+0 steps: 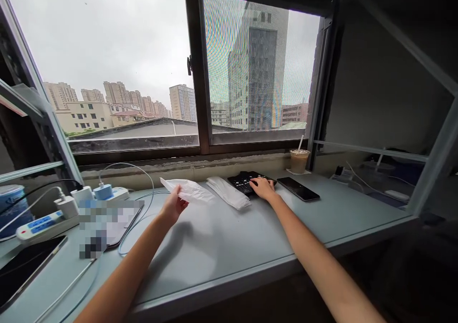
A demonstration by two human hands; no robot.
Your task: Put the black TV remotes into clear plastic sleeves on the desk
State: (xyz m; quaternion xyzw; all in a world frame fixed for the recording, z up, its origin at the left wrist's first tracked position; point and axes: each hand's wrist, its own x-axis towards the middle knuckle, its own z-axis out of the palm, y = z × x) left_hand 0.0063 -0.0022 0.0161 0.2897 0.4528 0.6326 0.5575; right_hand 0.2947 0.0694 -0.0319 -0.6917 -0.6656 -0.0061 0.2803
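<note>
A thin white plastic bag (196,192) is pinched between the thumb and fingers of my left hand (174,205), held just above the desk. My right hand (263,188) reaches over a flat black panel (240,182) with rows of small pale marks. Its fingers are bent down onto the panel's right part, and whatever is under the fingertips is hidden. Between my hands, a folded white plastic bag (229,193) lies on the desk, touching or very near the panel's left edge.
A black phone (298,188) lies right of the panel, with an iced drink cup (299,161) behind it. Left are power strips (41,225) with chargers, loose cables (123,239), a blurred-out device (125,225) and a dark tablet (28,268). The desk's front edge (229,280) runs nearby.
</note>
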